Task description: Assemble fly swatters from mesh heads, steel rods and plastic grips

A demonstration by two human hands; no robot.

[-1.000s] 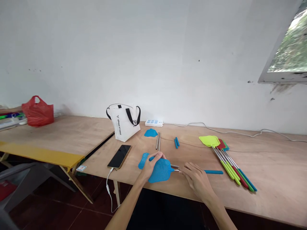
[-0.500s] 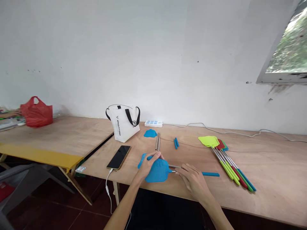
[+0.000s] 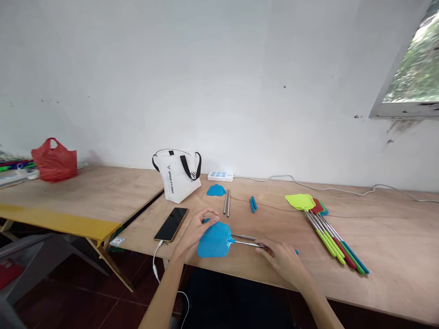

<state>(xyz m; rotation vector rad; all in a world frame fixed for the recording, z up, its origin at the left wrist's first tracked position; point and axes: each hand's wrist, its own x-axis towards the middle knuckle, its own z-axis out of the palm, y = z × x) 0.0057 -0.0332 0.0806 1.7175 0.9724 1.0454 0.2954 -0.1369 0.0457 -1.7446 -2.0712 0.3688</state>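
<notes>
A blue fly swatter [image 3: 214,242] with a perforated head and a metal rod lies just in front of me, over a second rod [image 3: 244,236] that runs beside it. My left hand [image 3: 197,230] is at the upper left edge of the blue head, its curved fingers and thumb apart. Closed around the swatter's rod is my right hand [image 3: 283,258], palm down, which hides the rod's far end. A blue handle tip [image 3: 297,252] peeks out past its knuckles. Farther back lie a loose blue swatter head [image 3: 216,190], two metal tubes [image 3: 227,203] and two blue grips [image 3: 253,204].
Several finished swatters [image 3: 325,233] in yellow-green, red, green and blue are fanned out at right. A phone [image 3: 171,224] on a cable, a white bag [image 3: 180,178] and a power strip [image 3: 220,176] stand left and behind. A red bag [image 3: 55,160] sits on the neighbouring table.
The blue swatter head has moved left and lies lower over the other one. My left hand has shifted left and its fingers have loosened; my right hand has slid right along the rod.
</notes>
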